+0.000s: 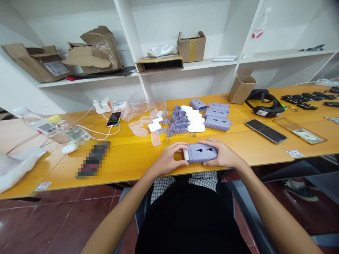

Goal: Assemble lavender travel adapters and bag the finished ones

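Observation:
A lilac plastic socket housing (200,152) with slot openings and a white end piece lies on the yellow table (127,158) near its front edge. My left hand (169,158) grips its left end, fingers curled round the white piece. My right hand (221,153) wraps over its right end. Beyond it lie more lilac housings (217,118), small lilac parts (178,121), white pieces (194,120), clear pink covers (140,128) and metal springs (177,134).
A phone on a white cable (113,119), a water bottle (50,128) and a white bag (16,165) lie left. A second phone (265,131), a headset (263,104), a clear case with a banknote (299,129) and a cardboard box (241,88) sit right. Shelves with boxes stand behind.

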Tool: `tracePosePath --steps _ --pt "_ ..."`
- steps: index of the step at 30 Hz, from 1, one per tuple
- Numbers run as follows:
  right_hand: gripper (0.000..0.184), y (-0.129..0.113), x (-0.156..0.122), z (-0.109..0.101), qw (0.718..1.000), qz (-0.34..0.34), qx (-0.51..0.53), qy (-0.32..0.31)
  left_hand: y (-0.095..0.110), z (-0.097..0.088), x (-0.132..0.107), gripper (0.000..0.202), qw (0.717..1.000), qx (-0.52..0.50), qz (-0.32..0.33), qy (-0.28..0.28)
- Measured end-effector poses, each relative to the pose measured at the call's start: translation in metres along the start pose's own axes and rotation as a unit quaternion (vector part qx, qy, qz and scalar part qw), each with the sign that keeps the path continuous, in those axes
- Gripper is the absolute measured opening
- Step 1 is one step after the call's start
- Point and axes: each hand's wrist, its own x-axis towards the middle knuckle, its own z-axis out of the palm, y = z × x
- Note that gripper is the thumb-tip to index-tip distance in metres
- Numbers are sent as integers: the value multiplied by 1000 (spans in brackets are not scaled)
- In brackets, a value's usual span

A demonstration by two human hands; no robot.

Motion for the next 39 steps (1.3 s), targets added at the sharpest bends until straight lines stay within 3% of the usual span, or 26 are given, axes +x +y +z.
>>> tracePosePath --steps 4,14,21,27,29,33,35,38,39 --pt "82 1 -1 0 1000 -9 7 4 1 1 -1 51 1000 1 2 10" --pt "85 3 3 4 999 -20 20 37 0 0 -1 41 991 76 59 89" --pt "92 -13 22 22 985 -24 -162 52 -8 -8 -1 55 984 128 33 119" --pt "91 -14 22 28 986 -40 -147 66 -8 -7 1 78 985 92 58 136" --pt "91 -12 20 26 988 -43 -130 74 -7 -6 1 70 981 106 74 141" --pt "85 -11 16 22 987 -50 -99 118 -11 -3 1 18 965 186 106 154" --pt "84 -12 15 20 985 -51 -83 140 -15 -3 0 33 961 199 102 159" --pt "82 -13 14 20 985 -52 -85 141 -19 -4 -1 17 962 188 87 180" --pt "81 -13 14 20 985 -53 -90 136 -19 -5 -1 23 962 183 86 182"
